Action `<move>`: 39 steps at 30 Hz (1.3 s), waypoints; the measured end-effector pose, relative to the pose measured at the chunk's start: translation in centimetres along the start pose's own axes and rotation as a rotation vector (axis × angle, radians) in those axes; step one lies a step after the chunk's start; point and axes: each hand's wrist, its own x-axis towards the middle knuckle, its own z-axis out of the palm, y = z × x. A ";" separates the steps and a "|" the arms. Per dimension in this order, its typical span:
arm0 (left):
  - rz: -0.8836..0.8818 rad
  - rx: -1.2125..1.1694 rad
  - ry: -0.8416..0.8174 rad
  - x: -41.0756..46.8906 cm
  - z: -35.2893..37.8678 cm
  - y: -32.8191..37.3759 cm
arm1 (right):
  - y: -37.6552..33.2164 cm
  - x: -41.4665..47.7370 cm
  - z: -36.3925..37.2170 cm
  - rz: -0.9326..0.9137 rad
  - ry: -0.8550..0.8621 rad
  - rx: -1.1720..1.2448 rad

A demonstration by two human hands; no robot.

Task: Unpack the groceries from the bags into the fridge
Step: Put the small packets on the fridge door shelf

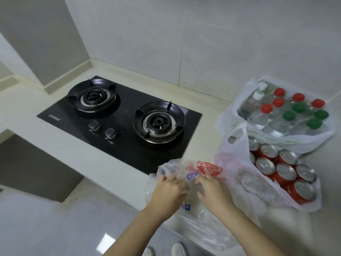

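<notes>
Both hands work the clear bag [203, 224] at the near edge of the tabletop [55, 111]. The left hand [168, 189] and right hand [210, 189] each have fingers curled into its film, though blur hides the exact grip. A red pack [208, 168] lies inside, just beyond the fingertips, its long axis running left to right, and the right hand is nearer to it. The cans [284, 169] and bottles [287, 111] sit bagged to the right. No fridge is in view.
</notes>
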 end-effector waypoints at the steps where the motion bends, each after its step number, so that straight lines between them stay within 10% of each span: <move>1: -0.011 0.038 -0.041 0.2 0.6 -0.1 | 0.4 0.3 0.3 -0.012 -0.025 -0.004; 15: -0.245 0.221 -0.250 -0.4 4.3 -0.2 | 3.8 2.9 2.8 -0.103 -0.109 -0.141; 39: -0.347 0.151 -0.154 0.3 6.4 -0.7 | 3.3 6.7 3.1 -0.100 -0.108 -0.157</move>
